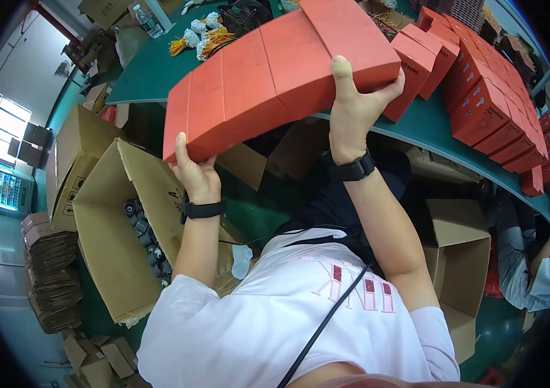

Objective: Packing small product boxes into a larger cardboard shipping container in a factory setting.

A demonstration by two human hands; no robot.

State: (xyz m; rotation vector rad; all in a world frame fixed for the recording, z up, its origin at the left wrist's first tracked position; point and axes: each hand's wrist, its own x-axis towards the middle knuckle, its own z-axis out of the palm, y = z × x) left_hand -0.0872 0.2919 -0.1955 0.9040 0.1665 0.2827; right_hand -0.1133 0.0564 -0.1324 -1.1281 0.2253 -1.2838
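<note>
A row of several red cardboard boxes [249, 81] is held up in front of me, pressed side by side between my two hands. At its left end, my left hand [195, 176] grips the bottom corner, thumb on the near face. My right hand [356, 110] clasps the other end, its thumb up on the near face and fingers around the end. The row tilts, with its right end higher, and hangs over the near edge of the green table [142, 77]. Some of my fingers are hidden behind the boxes.
More red boxes [482, 113] are stacked on the table's right side. White-and-orange cable bundles [200, 35] lie at the back. An open carton [103, 213] with dark round parts [145, 236] stands at left, another open carton [462, 271] at right. A person's sleeve [543, 281] shows far right.
</note>
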